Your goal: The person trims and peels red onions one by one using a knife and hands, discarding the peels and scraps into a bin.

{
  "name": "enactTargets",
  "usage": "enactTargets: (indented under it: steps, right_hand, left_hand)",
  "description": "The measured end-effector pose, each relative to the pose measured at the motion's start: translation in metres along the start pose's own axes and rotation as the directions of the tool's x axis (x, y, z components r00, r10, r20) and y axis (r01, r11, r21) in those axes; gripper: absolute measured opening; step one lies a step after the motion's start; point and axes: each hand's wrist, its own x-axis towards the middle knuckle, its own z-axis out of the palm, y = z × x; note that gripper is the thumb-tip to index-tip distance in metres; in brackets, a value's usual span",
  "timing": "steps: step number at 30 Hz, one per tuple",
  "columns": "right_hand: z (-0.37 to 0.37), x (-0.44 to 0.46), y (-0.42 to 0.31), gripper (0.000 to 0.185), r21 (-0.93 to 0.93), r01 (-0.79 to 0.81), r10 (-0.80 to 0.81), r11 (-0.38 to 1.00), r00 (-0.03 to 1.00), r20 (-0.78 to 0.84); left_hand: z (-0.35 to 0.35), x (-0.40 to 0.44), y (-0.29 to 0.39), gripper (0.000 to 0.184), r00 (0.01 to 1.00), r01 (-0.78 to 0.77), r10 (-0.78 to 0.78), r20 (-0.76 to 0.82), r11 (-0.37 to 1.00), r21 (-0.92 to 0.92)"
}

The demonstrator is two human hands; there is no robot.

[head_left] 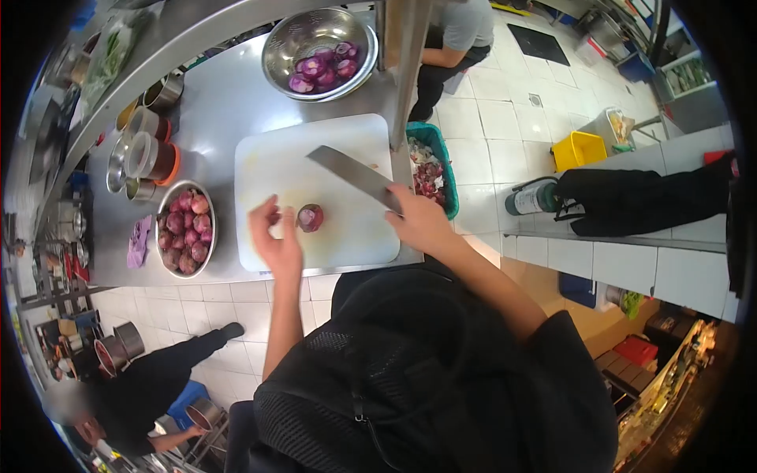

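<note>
My right hand [418,219] grips the handle of a broad-bladed cleaver [351,173], whose blade slants up and left over the white cutting board [347,134]. A red onion [311,217] with a pale cut face lies on the board, just right of my left hand [276,246]. The fingers of that hand curl around a small purple onion piece [273,217], mostly hidden by the thumb and fingers. Left of the board stands a metal bowl [184,272] heaped with unpeeled red onions [188,229]. Behind it, peeled onions [323,69] sit in a steel bowl [277,49].
A green bin [451,189] of onion skins stands right of the counter. Sauce containers [150,160] and a purple cloth [139,243] are at left. One person [465,35] is beyond the counter post, another [146,386] at lower left. A shelf rail [197,27] crosses above.
</note>
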Motion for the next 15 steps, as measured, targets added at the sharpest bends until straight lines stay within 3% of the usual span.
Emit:
enactTargets:
  steps: [2, 3, 4, 5, 6, 9, 11, 13, 15]
  right_hand:
    - [0.016, 0.016, -0.004, 0.047, 0.002, 0.047, -0.047, 0.999, 0.999, 0.015]
    - [0.023, 0.023, -0.003, 0.052, 0.012, 0.093, -0.094, 0.996, 0.995, 0.032]
    - [0.027, 0.028, -0.002, 0.059, 0.02, 0.144, -0.145, 0.989, 0.988, 0.051]
    - [0.027, 0.029, -0.001, 0.059, 0.013, 0.142, -0.143, 0.99, 0.987, 0.073]
    - [0.025, 0.029, -0.001, 0.059, -0.006, 0.172, -0.171, 0.985, 0.982, 0.081]
    - [0.012, 0.022, 0.004, 0.056, 0.016, 0.219, -0.219, 0.976, 0.973, 0.071]
    - [0.004, 0.015, 0.019, 0.053, 0.065, 0.23, -0.232, 0.971, 0.972, 0.03]
    - [0.012, 0.011, 0.045, 0.044, -0.125, 0.381, -0.401, 0.916, 0.872, -0.282]
    - [-0.001, 0.005, 0.05, 0.033, 0.046, 0.247, -0.225, 0.968, 0.934, -0.276]
  left_hand:
    - [-0.029, 0.032, 0.072, 0.02, 0.946, -0.299, 0.28, -0.163, 0.948, -0.109]
    - [-0.05, 0.044, 0.112, 0.023, 0.91, -0.399, 0.377, -0.175, 0.909, -0.119]
    - [-0.07, 0.06, 0.14, 0.03, 0.787, -0.608, 0.594, -0.167, 0.793, -0.044]
    - [-0.078, 0.064, 0.181, 0.025, 0.752, -0.659, 0.62, -0.225, 0.695, -0.287]
    - [-0.088, 0.07, 0.217, 0.034, 0.646, -0.761, 0.737, -0.197, 0.603, -0.24]
    - [-0.113, 0.071, 0.267, 0.034, 0.418, -0.887, 0.897, -0.145, 0.368, -0.279]
    - [-0.122, 0.069, 0.284, 0.035, 0.359, -0.907, 0.925, -0.123, 0.314, -0.279]
    - [-0.13, 0.076, 0.295, 0.035, 0.34, -0.911, 0.936, -0.093, 0.303, -0.28]
    - [-0.138, 0.075, 0.301, 0.035, 0.273, -0.945, 0.956, -0.109, 0.244, -0.219]
